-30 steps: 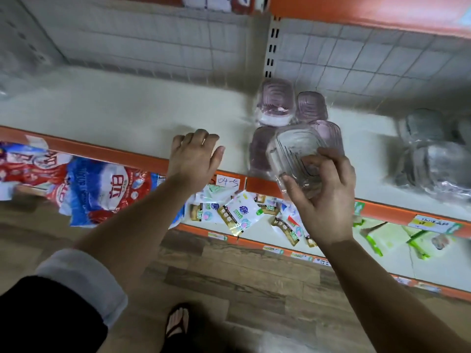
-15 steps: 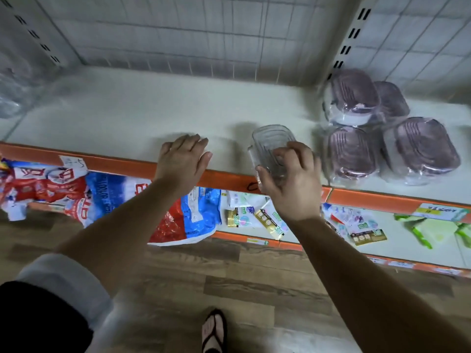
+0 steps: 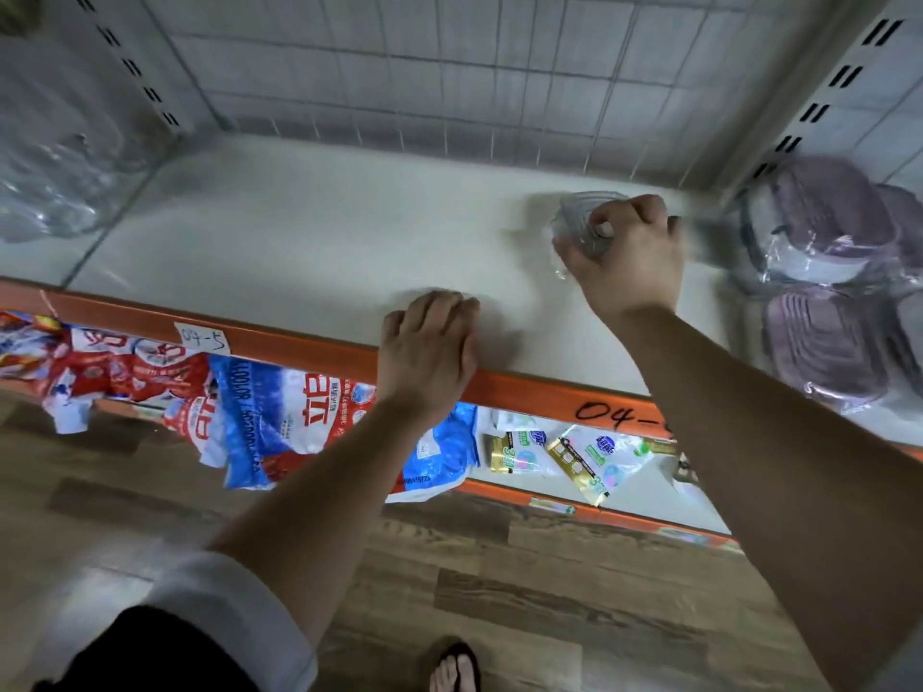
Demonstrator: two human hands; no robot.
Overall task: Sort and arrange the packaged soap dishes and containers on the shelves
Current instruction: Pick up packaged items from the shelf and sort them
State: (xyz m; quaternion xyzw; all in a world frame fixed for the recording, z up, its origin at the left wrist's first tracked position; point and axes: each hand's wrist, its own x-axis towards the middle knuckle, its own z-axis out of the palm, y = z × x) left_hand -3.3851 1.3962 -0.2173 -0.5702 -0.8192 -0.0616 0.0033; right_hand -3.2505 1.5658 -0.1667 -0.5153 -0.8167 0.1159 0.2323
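Half a second ago the right hand [image 3: 627, 257] held the clear soap dish [image 3: 582, 217] over the front lip of the shelf [image 3: 299, 232]. Now hand and dish are deeper in, towards the back grid. The left hand [image 3: 429, 347] stays at the orange shelf edge [image 3: 309, 349], as before.

There is one clear soap dish. Four purple packaged soap dishes [image 3: 839, 212] lie in a cluster right of the right fingers [image 3: 644, 207], close by but apart from them; two are cut off by the frame edge. A heap of clear plastic packs [image 3: 50, 182], too blurred to count, sits far left of the left fingers [image 3: 439, 312].

The right fingers are clenched round the clear dish, the thumb pressed against its ribbed face, and the dish juts out beyond the knuckles. Blur hides whether it touches the shelf. The left fingers lie together, released and grasping nothing, their tips on the shelf surface while the palm covers the orange edge.

Below the left wrist, blue and red detergent bags [image 3: 289, 417] hang off the lower shelf. Small sachets [image 3: 574, 452] lie between the two forearms. A paper tag reading 04-5 [image 3: 202, 337] sticks to the orange edge left of the left fingers.
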